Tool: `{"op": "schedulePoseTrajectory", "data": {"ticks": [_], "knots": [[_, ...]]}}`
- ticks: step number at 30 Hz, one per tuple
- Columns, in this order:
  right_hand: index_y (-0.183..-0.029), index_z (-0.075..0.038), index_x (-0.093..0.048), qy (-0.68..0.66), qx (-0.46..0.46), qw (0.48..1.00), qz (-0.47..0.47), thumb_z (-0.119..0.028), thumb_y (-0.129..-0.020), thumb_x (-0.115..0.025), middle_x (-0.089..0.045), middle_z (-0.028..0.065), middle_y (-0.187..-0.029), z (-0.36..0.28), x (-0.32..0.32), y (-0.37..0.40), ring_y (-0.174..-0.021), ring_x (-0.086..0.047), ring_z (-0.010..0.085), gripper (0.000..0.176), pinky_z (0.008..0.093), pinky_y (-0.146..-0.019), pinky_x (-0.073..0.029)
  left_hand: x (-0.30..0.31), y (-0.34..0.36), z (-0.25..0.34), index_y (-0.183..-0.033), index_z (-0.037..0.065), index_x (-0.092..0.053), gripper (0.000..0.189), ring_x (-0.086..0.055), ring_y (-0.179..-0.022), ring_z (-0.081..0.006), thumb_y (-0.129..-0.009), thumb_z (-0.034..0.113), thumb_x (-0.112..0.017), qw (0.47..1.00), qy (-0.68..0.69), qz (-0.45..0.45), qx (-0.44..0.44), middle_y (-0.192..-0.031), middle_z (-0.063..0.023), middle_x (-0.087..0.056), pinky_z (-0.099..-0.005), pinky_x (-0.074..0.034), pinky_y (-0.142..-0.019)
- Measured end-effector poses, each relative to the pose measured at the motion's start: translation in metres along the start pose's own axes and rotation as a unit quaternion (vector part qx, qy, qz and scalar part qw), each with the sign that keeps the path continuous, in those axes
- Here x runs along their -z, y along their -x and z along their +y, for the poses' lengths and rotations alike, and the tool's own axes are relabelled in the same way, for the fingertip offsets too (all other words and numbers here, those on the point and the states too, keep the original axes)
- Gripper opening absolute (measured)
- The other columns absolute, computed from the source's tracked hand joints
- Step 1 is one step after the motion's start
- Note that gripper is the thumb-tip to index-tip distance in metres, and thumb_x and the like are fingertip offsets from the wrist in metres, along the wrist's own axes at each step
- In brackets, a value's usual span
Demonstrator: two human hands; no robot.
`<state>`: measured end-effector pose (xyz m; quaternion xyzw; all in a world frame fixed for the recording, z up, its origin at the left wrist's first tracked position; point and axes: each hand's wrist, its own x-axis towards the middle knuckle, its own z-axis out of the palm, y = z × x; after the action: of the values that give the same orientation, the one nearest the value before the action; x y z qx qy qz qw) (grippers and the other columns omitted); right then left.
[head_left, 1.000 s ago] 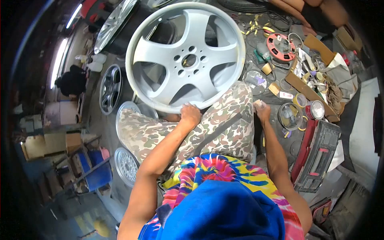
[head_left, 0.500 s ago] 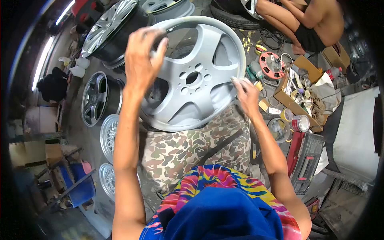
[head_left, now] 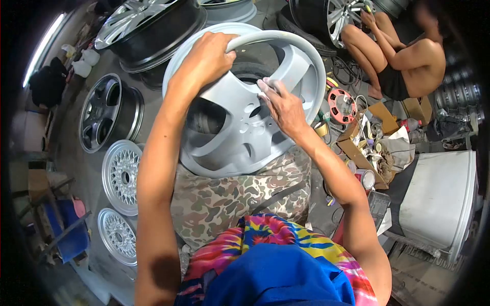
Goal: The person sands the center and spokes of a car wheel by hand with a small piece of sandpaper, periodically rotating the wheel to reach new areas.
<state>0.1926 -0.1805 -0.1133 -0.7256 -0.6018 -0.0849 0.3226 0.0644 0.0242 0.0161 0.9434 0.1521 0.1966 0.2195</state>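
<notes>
A grey car wheel rim (head_left: pixel 296 69) with broad spokes leans against a camouflage cloth (head_left: pixel 240 196) in front of me. My left hand (head_left: pixel 209 58) is wrapped over its upper left edge, the fingers curled round the lip. My right hand (head_left: pixel 283 109) rests above the hub on the face of the rim. Its fingers are stretched out over a spoke, and their tips look whitish with dust. I cannot see anything held under the right palm.
Other wheels lie left, among them a dark rim (head_left: pixel 102 112) and a mesh rim (head_left: pixel 122 176). At right are a red reel (head_left: pixel 342 106), a cluttered cardboard box (head_left: pixel 352 148) and a white bin (head_left: pixel 434 199). A person (head_left: pixel 408 61) crouches by another wheel at upper right.
My left hand has come down onto the rim's upper edge and grips it. My right hand has moved from the right edge to the middle spokes. The rim looks tilted differently, and the view has shifted.
</notes>
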Motion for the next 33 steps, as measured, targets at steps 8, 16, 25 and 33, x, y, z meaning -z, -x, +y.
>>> {"op": "schedulePoseTrajectory", "data": {"ticks": [8, 16, 25, 33], "knots": [[-0.128, -0.008, -0.07, 0.103, 0.134, 0.986, 0.009, -0.003, -0.088, -0.067, -0.067, 0.0126, -0.128, 0.05, 0.057, -0.04, -0.109, -0.069, 0.0326, 0.041, 0.0386, -0.091, -0.058, 0.001, 0.008, 0.004, -0.127, 0.003, -0.068, 0.044, -0.067, -0.098, -0.0445, -0.084, 0.006, -0.059, 0.999, 0.03, 0.02, -0.01, -0.105, -0.0278, -0.07, -0.0439, -0.052, -0.092], [-0.129, -0.013, -0.069, 0.201, 0.172, 0.963, -0.053, -0.008, -0.092, -0.066, -0.064, 0.0036, -0.132, 0.052, 0.078, -0.065, -0.104, -0.071, 0.0252, 0.038, 0.038, -0.086, -0.06, -0.005, 0.006, -0.004, -0.124, 0.002, -0.069, 0.043, -0.067, -0.099, -0.0449, -0.083, 0.004, -0.057, 0.998, 0.027, 0.046, -0.041, -0.107, -0.0278, -0.07, -0.0446, -0.052, -0.091], [-0.123, -0.011, -0.07, 0.273, 0.211, 0.926, -0.152, -0.016, -0.096, -0.062, -0.063, 0.0013, -0.13, 0.053, 0.089, -0.086, -0.092, -0.074, 0.0217, 0.028, 0.035, -0.072, -0.058, -0.013, 0.002, -0.008, -0.124, 0.001, -0.068, 0.044, -0.066, -0.102, -0.0445, -0.082, 0.004, -0.055, 0.993, 0.027, 0.07, -0.091, -0.111, -0.0275, -0.07, -0.0439, -0.052, -0.092], [-0.129, -0.015, -0.069, 0.262, 0.24, 0.924, -0.139, -0.011, -0.091, -0.065, -0.061, 0.0014, -0.134, 0.068, 0.1, -0.074, -0.082, -0.071, 0.0251, 0.038, 0.0377, -0.072, -0.059, -0.011, 0.003, -0.006, -0.126, 0.004, -0.069, 0.046, -0.069, -0.099, -0.0421, -0.082, 0.004, -0.055, 0.994, 0.06, 0.055, -0.077, -0.11, -0.0273, -0.07, -0.0419, -0.053, -0.09]]}}
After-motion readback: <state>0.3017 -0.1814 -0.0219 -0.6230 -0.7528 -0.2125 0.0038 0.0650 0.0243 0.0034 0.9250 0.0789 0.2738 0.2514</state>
